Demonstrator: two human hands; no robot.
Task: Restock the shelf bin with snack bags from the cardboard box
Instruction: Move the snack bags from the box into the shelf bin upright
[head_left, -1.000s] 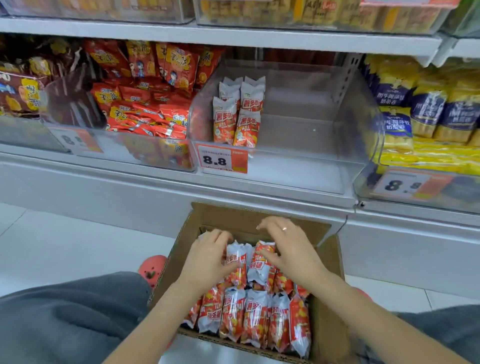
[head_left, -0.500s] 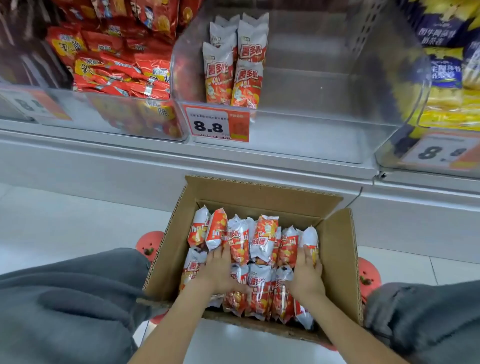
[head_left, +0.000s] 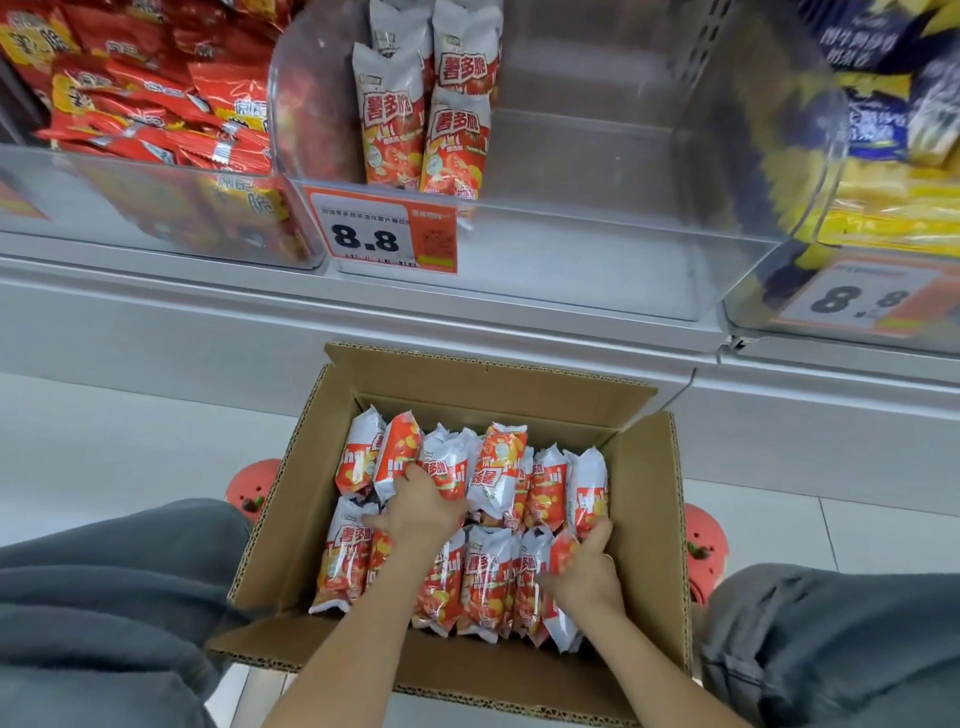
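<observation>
The left hand (head_left: 423, 506) and right hand (head_left: 584, 569) are curling around red-and-white foil snack bags (head_left: 485, 582) inside the brown cardboard box (head_left: 649, 519). Gathering several upright together looks wise; the clear plastic shelf bin (head_left: 597, 249) is sitting nearly empty

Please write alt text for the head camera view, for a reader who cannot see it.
Both hands, left and right, grip snack bags inside an open cardboard box on the floor. Above it, a clear shelf bin holds only a few matching bags at its left side, behind an 8.8 price tag.

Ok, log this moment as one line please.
stage: picking from box | left hand: gripping snack bags | right hand: gripping bags | shelf bin: few bags, mostly bare
</observation>
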